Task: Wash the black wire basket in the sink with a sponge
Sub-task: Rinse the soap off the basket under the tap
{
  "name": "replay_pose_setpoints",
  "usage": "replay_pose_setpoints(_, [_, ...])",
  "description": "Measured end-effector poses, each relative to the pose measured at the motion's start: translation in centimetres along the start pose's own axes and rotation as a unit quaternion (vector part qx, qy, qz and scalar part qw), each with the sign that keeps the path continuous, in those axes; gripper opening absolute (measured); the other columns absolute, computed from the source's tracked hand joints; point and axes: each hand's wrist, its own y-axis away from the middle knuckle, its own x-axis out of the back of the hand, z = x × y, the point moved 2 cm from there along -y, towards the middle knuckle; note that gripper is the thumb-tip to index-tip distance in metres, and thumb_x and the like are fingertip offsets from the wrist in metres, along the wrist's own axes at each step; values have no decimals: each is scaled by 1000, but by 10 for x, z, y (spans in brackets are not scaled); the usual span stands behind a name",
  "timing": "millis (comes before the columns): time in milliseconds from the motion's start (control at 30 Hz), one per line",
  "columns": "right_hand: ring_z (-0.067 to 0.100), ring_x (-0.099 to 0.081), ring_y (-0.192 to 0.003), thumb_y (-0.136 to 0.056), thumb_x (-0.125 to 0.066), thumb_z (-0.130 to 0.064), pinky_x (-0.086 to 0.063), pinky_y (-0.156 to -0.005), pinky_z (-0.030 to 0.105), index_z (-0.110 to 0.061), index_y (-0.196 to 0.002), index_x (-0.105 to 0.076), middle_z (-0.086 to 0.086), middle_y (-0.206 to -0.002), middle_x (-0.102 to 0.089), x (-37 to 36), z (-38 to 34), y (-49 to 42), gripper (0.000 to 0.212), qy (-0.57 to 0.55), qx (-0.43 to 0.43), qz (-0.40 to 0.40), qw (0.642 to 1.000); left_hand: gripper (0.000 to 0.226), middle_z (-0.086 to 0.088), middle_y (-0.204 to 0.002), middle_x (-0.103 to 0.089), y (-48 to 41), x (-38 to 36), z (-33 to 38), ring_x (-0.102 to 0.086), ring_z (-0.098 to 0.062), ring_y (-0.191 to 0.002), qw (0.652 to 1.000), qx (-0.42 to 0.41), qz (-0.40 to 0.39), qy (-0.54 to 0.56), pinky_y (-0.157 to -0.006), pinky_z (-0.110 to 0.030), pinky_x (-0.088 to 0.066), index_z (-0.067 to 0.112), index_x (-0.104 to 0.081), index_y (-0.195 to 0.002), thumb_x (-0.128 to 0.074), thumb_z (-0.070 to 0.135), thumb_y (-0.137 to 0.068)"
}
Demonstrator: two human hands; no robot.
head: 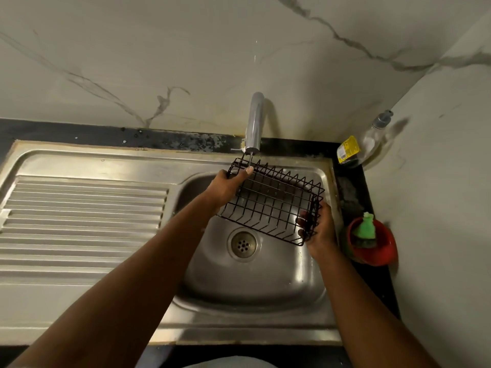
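Hands grip a black wire basket from both ends above a stainless steel sink, in a kitchen corner lined with pale marble-look wall panels. At the basket's far left corner, the left hand is clamped on the rim, its thumb lying along the top wire just under the spout of a chrome tap. At the opposite, nearer end, the right hand is closed around the short side, fingers curled through the wires from outside. The basket hangs tilted over the basin, clear of its floor, with the left end higher and farther from the camera, and its open side faces up. Below the basket's near edge lies the round drain. A thin thread of water appears to fall from the tap onto the basket's upper corner, though it is too fine to be sure. Left of the basin stretches the ribbed draining board. On the dark counter to the right, a red bowl holds a green sponge standing on a darker scrubbing pad, well apart from both hands. Farther back in the corner stand a clear pump bottle and, beside it, a small package with a yellow label. Both bare forearms reach in from the bottom of the frame.
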Motion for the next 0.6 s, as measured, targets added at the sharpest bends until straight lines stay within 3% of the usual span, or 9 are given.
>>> replay_pose_setpoints(133, [17,-70,-74,-100,-45,-65,-45,-58,30,-22,-124,-64,2,-89,-74,0,11,6,53,43,-1,-12,999,77,-7,-129,-63,6,7,-4,-60,-15,-102,999,-22,-1,-30,-80,-28,-46,16,-49,-147,-65,68,-92])
replay_pose_setpoints(200, [24,-70,-93,-102,-38,-65,-48,-71,36,-26,-121,-64,5,-101,-75,-5,14,9,50,82,7,-17,996,75,-5,-127,-64,9,15,-11,-61,-15,-106,999,-25,2,-30,-86,-30,-47,19,-51,-147,-65,67,-92])
replay_pose_setpoints(333, [32,-62,-121,-98,-38,-71,-43,-103,49,-24,-134,-61,10,-125,-71,-21,19,14,64,122,-9,-17,992,78,-2,-136,-63,20,32,-25,-58,-23,-126,1000,-22,-5,-4,-114,-48,-42,28,-50,-150,-66,72,-88])
replay_pose_setpoints(433, [29,-59,-122,-102,-35,-67,-36,-108,50,-28,-129,-62,8,-124,-71,-32,15,20,54,144,-10,-45,989,84,2,-142,-61,28,42,-36,-54,-22,-132,1000,-9,-6,22,-118,-52,-38,36,-49,-152,-62,83,-83])
replay_pose_setpoints(500, [26,-50,-134,-101,-36,-66,-30,-112,51,-31,-143,-55,7,-143,-61,-37,11,21,58,160,-6,-72,984,91,-5,-146,-60,30,48,-43,-55,-28,-136,998,9,-6,54,-117,-57,-38,38,-51,-150,-52,94,-79])
replay_pose_setpoints(600, [17,-41,-139,-105,-38,-45,-30,-109,40,-27,-144,-56,-1,-155,-50,-43,2,25,46,136,25,-109,984,75,-8,-134,-70,39,53,-44,-63,-27,-127,987,23,-2,158,-110,-50,-47,34,-68,-131,-36,88,-91])
